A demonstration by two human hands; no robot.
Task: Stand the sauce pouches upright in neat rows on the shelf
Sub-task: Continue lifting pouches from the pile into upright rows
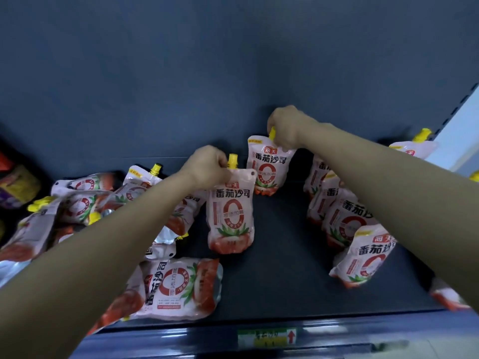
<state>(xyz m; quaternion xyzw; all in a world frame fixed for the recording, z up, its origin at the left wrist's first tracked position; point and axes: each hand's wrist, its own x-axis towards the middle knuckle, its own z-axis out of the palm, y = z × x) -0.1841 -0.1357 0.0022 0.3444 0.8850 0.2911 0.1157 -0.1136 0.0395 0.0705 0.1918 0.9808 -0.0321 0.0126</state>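
On shelf (280,286) centre: left hand (207,165) pinched on near pouch (230,213) top, right hand (286,128) clamped on rear pouch (268,165) by spout, likely to set both upright. Standing row (344,218) at right; toppled pile (108,203) at left, not yet sorted.

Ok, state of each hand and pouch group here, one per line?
left hand: gripping near pouch's top
near pouch: upright, held
right hand: gripping far pouch's top
far pouch: upright, held
right-side pouches: standing in a row
left-side pouches: toppled, jumbled
front pouch: lying flat
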